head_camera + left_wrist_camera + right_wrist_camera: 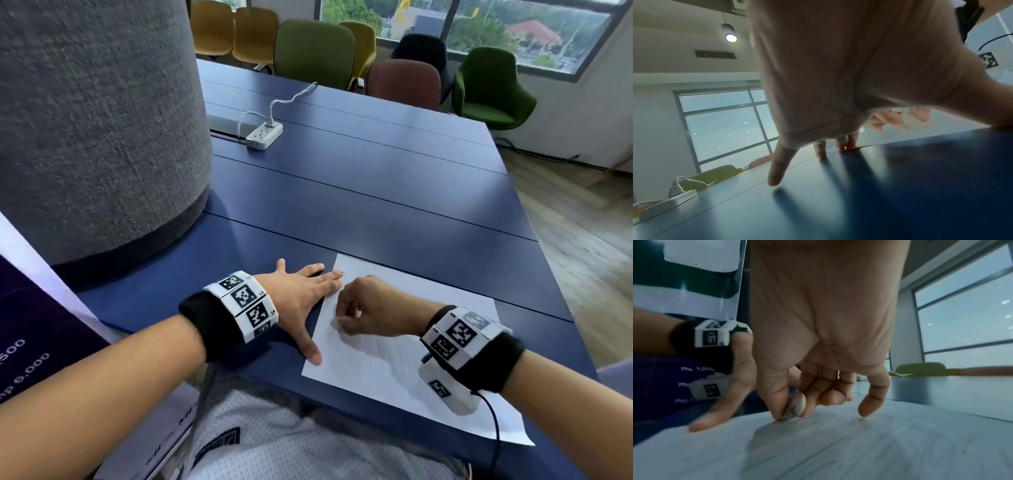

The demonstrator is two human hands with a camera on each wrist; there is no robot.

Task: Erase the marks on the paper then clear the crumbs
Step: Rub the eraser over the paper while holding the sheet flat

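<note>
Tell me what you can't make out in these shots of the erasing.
- Marks on the paper: faint in the head view, motion-blurred in the right wrist view.
- Eraser: mostly covered by the right hand.
- Crumbs: too small to see in any view.
- Left hand fingertip contact with paper: palm blocks the left wrist view.

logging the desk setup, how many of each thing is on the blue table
paper: 1
eraser, pinched in the right hand: 1
power strip: 1
hands resting on table or paper, counting the left hand: 2
total: 5
</note>
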